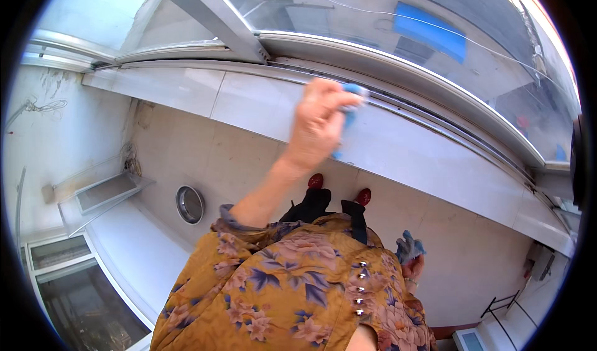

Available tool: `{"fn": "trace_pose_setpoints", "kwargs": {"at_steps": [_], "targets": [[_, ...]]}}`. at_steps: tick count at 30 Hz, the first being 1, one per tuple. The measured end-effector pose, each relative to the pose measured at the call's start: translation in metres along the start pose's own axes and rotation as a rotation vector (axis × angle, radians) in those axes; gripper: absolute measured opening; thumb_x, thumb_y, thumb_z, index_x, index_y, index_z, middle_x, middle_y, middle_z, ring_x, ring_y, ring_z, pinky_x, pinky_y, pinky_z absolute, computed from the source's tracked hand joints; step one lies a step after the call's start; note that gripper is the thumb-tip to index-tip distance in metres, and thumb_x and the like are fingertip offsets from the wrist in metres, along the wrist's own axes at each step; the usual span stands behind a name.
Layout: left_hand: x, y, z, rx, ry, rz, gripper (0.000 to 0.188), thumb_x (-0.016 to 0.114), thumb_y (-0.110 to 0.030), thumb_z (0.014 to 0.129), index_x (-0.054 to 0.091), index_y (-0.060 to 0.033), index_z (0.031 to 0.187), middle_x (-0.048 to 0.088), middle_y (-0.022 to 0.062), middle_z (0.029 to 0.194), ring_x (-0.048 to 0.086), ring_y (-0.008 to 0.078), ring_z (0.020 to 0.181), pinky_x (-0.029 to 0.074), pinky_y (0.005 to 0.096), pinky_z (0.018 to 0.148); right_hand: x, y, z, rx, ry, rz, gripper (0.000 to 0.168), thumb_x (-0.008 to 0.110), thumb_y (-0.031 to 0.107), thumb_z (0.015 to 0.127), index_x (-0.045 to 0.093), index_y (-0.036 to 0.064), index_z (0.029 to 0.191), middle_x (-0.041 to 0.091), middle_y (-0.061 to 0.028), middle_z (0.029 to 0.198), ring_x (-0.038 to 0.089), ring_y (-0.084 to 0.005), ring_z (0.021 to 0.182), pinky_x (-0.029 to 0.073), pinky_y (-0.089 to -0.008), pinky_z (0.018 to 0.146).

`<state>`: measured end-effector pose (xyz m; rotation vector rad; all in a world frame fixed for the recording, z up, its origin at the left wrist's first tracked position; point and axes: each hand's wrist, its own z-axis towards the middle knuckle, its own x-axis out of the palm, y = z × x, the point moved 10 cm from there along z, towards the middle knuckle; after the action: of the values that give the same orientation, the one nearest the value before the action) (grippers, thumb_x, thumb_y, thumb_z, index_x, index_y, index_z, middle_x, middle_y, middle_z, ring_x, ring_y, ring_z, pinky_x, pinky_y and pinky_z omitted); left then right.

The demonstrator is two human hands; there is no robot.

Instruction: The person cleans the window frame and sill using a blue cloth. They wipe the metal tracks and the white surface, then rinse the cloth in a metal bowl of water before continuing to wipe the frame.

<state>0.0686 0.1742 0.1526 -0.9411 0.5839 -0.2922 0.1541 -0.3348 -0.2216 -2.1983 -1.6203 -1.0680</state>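
My left hand [315, 120], a little blurred, is raised over the white tiled window sill [261, 94]. Its fingers are closed around a blue and white cloth [350, 111], part of which hangs below the hand. Just beyond the cloth runs the metal track [419, 113] of the sliding window; whether the cloth touches it I cannot tell. Down by my right side, my right hand [413, 267] grips a crumpled blue-grey cloth [410, 247], clear of the sill.
Behind the sill stand window panes [326, 13] in metal frames. A round metal basin [190, 205] rests on the tiled floor [242, 160] to my left. Farther left is an opened window sash [105, 195]. A black metal rack [501, 302] stands at the lower right.
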Motion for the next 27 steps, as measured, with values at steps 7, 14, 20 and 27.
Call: {"fn": "trace_pose_setpoints", "kwargs": {"at_steps": [7,14,20,27], "targets": [[-0.11,0.062,0.01,-0.184,-0.242,0.416,0.022,0.056,0.002,0.083,0.069,-0.0039,0.1,0.063,0.0065,0.099,0.06,0.0173,0.091,0.048,0.0283,0.077,0.008,-0.015,-0.002,0.008,0.057,-0.047,0.041,0.05,0.03,0.095,0.054,0.009,0.13,0.051,-0.0192,0.139,0.053,-0.0407,0.119,0.05,-0.0531,0.085],[-0.072,0.057,0.006,0.135,-0.168,0.868,0.021,0.058,0.004,0.074,0.072,-0.0029,0.088,0.067,0.0111,0.096,0.06,0.0286,0.089,0.05,0.0385,0.079,-0.045,-0.021,-0.012,-0.011,-0.256,0.106,0.039,0.047,0.031,0.097,0.056,0.009,0.128,0.053,-0.0167,0.138,0.055,-0.0379,0.117,0.051,-0.0527,0.08],[-0.03,0.039,0.012,0.122,-0.06,0.897,0.019,0.06,0.002,0.071,0.072,-0.0035,0.085,0.063,0.0092,0.09,0.057,0.0278,0.085,0.048,0.0396,0.075,-0.038,-0.013,-0.022,0.005,0.047,0.128,0.042,0.044,0.033,0.097,0.054,0.01,0.131,0.052,-0.0169,0.139,0.056,-0.0385,0.116,0.052,-0.0515,0.08],[0.029,0.01,0.003,0.051,-0.073,0.671,0.021,0.055,0.007,0.075,0.07,0.0005,0.088,0.06,0.0116,0.089,0.057,0.0276,0.086,0.048,0.0359,0.076,-0.032,-0.004,-0.025,0.027,-0.117,0.055,0.039,0.046,0.031,0.097,0.055,0.01,0.128,0.05,-0.0165,0.14,0.056,-0.0388,0.116,0.052,-0.0497,0.084]]}}
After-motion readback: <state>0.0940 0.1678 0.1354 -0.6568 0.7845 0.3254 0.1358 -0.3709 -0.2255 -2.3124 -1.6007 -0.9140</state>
